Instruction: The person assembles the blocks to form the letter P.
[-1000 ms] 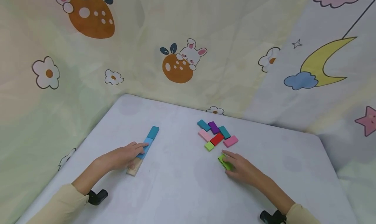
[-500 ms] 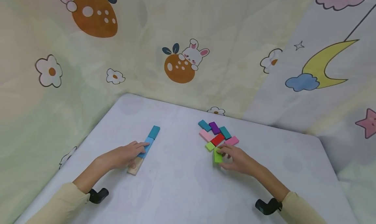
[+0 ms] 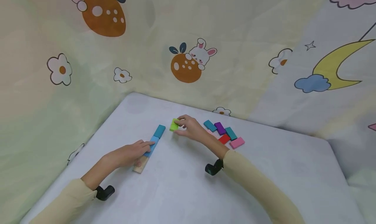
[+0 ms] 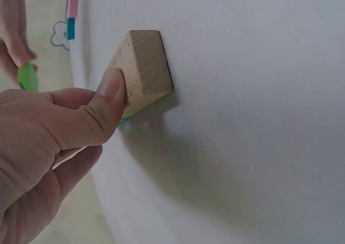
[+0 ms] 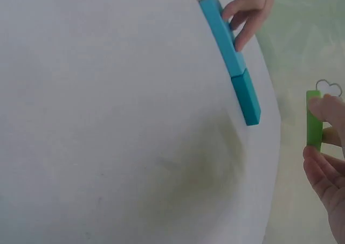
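A row of end-to-end blocks lies on the left of the white table: a plain wooden block (image 3: 141, 165) nearest, a light blue block (image 3: 151, 148) in the middle, a teal block (image 3: 159, 131) farthest. My left hand (image 3: 129, 154) rests on it, fingers on the light blue block and thumb against the wooden one, as the left wrist view shows. My right hand (image 3: 191, 127) pinches a lime green block (image 3: 174, 124) between thumb and fingers, just right of the teal block. In the right wrist view this green block (image 5: 314, 120) stands apart from the row.
Several loose blocks lie at the back right, among them a purple block (image 3: 219, 128), a red block (image 3: 224, 139) and a pink block (image 3: 237, 142). My right forearm partly hides this cluster. A printed cloth (image 3: 152, 54) hangs behind the table (image 3: 182, 191).
My right hand has lifted the lime green block from in front of the loose blocks and carried it left and back, near the row's far end. My left hand stays on the row.
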Demonstrator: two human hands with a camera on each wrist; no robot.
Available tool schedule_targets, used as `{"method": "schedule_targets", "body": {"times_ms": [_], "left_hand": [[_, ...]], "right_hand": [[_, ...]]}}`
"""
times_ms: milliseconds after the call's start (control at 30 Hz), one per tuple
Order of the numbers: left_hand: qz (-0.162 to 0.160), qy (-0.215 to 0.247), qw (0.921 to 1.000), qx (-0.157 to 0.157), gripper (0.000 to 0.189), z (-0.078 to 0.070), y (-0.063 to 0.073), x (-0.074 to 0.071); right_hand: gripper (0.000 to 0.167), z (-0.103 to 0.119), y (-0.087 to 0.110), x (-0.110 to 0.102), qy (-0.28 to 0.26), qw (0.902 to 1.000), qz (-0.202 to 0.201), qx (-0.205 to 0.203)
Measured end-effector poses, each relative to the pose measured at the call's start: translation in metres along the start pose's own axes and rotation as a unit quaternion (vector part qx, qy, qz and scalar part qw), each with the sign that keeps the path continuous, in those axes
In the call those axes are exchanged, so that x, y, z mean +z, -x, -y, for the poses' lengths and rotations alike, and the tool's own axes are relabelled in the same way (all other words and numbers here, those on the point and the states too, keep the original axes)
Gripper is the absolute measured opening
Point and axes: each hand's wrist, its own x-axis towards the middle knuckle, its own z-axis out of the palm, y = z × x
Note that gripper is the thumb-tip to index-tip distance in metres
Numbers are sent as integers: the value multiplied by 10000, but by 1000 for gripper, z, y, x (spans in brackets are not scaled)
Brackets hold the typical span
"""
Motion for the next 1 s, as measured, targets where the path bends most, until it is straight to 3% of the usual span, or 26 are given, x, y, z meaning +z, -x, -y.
{"method": "schedule_targets", "body": {"times_ms": [200,400,533,733,1000], "left_hand": [[130,39,9996,-229,39,-1,-3,-5],[121,-119,9998,-115,41,-5,-2,-4],[46,-81,9999,-103,39,-6,-2,-3],[33,-148,9999,-75,40,-6,-3,-2],[64,-177,9998,-80,42,-8,-2,-4]], "right_hand": [[47,2,-50,19,152,9997,187,65],[48,0,-78,38,335,9979,473,305],[40,2,-85,44,309,9973,460,483],[26,0,-87,48,692,9958,420,439],[24,-1,-88,52,777,9946,421,551]]}}
